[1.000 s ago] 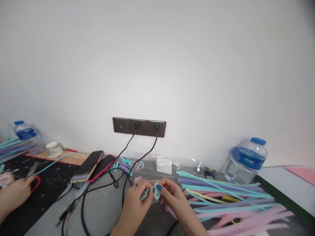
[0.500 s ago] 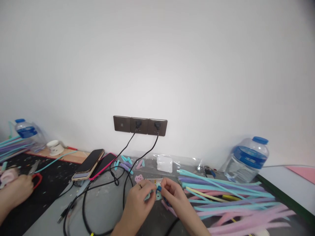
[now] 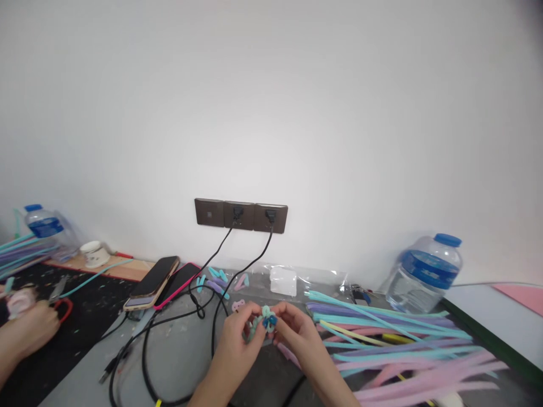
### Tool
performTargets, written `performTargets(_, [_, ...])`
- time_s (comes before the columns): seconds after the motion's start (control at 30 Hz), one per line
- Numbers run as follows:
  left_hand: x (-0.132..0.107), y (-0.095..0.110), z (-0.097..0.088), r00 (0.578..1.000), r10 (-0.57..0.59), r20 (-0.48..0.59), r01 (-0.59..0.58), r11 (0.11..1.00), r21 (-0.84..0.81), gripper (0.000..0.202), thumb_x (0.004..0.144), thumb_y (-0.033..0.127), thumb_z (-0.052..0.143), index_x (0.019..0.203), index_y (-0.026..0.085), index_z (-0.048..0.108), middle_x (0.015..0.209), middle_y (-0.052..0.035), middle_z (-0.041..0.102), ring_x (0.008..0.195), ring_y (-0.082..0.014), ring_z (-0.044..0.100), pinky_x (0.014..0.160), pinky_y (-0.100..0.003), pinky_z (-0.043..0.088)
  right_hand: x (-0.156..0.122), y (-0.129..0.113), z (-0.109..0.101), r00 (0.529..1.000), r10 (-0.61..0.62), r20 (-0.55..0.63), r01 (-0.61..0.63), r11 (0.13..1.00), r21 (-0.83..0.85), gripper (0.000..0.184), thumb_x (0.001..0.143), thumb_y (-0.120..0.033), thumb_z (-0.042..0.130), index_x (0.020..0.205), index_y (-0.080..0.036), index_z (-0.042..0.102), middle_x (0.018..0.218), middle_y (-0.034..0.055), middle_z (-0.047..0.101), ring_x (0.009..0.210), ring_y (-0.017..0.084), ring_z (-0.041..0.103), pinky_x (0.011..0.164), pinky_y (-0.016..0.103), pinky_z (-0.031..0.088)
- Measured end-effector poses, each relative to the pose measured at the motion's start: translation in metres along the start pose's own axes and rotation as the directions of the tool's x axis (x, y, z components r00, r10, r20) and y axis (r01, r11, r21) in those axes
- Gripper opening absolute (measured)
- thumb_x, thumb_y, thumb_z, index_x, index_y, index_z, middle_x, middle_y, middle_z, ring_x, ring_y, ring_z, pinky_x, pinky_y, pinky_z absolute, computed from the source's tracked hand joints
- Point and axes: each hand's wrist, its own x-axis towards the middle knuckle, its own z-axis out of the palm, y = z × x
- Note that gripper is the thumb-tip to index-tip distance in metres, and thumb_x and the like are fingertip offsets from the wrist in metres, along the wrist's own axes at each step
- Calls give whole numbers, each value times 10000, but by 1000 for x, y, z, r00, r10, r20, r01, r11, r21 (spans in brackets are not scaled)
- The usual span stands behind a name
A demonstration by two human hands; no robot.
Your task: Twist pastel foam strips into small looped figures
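Note:
Between my hands is a small mint-green and blue flower-like craft piece (image 3: 268,320), fuzzy like bent pipe cleaners. My left hand (image 3: 238,338) pinches it from the left between thumb and fingers. From the right, the thumb and fingers of my right hand (image 3: 299,332) close on its other edge. Part of the piece is hidden behind the fingertips. Just beyond my left fingertips lies a small pink looped piece (image 3: 238,305). Short bent pipe-cleaner bits (image 3: 218,276) lie behind it, in turquoise, purple and pink.
Long pastel pipe cleaners (image 3: 382,322) spread at right before a water bottle (image 3: 426,272). Black cables (image 3: 146,362) loop on the left beside two phones (image 3: 156,277). A clear plastic bag (image 3: 316,278) lies along the wall. At far left, another person's hand (image 3: 38,328) is near red-handled scissors (image 3: 63,310).
Both hands have turned the craft piece and raised it slightly, so its mint and blue front shows more. My right fingers have shifted from pinching a blue bit to gripping the side.

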Motion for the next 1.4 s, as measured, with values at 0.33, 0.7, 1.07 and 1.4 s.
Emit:
performTargets(0.33, [5,-4,1,989,-144,33,147,959,-241,151,826,265,509,768,169,610,720,-23,623,674,-157,591,569,-204,451,2,1,-7,999,13,-44,-17,994,-105,420,610,-521,772,649,-165,551,502,-64,496,418,69,453,425,193,350])
performTargets(0.7, [9,-11,0,951,-285,120,308,845,-437,235,715,316,631,888,158,612,811,-45,642,681,-148,581,512,-190,434,3,0,-5,993,-15,-121,11,999,-31,471,573,-554,780,645,-185,495,539,-46,517,470,108,523,421,204,396])
performTargets(1.07, [9,-14,-11,998,-44,35,46,997,-58,181,779,158,524,834,194,693,831,-42,715,715,-167,635,578,-218,477,0,3,-11,989,-146,-7,137,944,-301,236,789,-390,636,894,-179,659,803,55,667,708,184,598,607,275,461])
performTargets(1.4, [8,-15,-10,993,-70,98,67,997,39,152,755,158,566,823,201,696,772,-12,725,610,-149,613,546,-217,422,-1,8,-9,982,-166,87,187,853,-487,58,706,-143,620,711,-192,590,669,-4,592,628,158,561,560,236,419])
